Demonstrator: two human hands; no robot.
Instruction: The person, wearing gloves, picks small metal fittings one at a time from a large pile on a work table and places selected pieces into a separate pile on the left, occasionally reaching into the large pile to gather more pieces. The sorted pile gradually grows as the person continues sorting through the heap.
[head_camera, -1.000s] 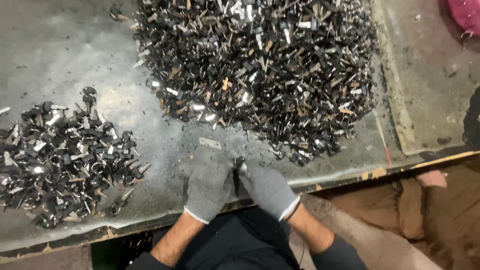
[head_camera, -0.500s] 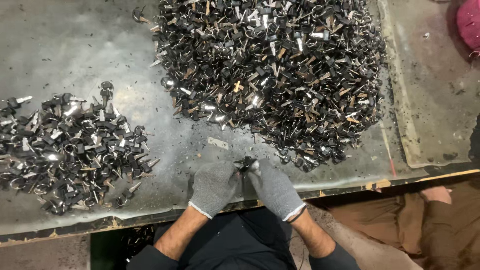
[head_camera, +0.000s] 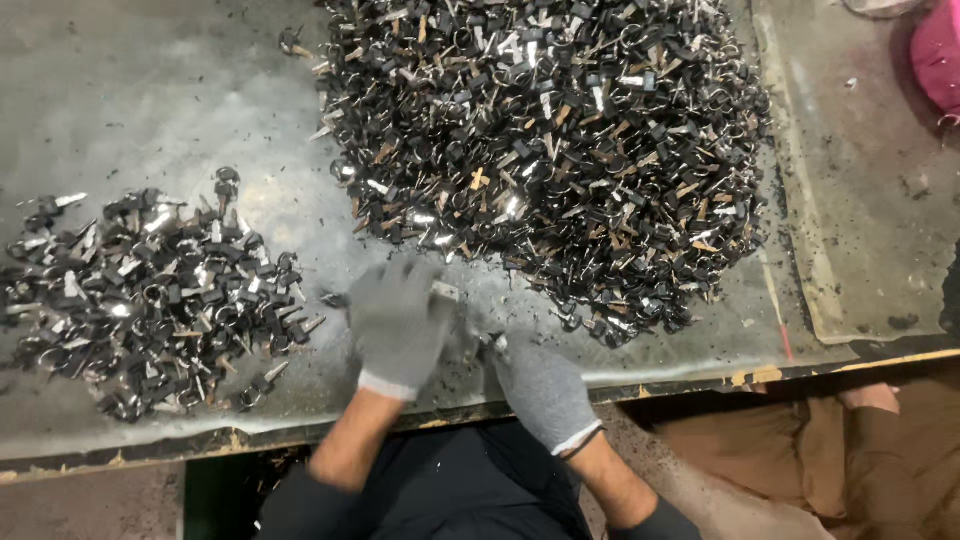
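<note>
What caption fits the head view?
Grey-gloved left hand and right hand between two heaps of small dark metal parts.

Grey metal table (head_camera: 150, 110), large parts heap (head_camera: 560, 140), smaller parts pile (head_camera: 150, 300)

two metal-part piles (head_camera: 545, 140), two gloved hands (head_camera: 400, 325)

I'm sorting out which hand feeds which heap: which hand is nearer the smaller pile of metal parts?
Left. The left hand is just beside the smaller pile, near its right edge; the right hand lies farther right, near the table's front edge.
</note>
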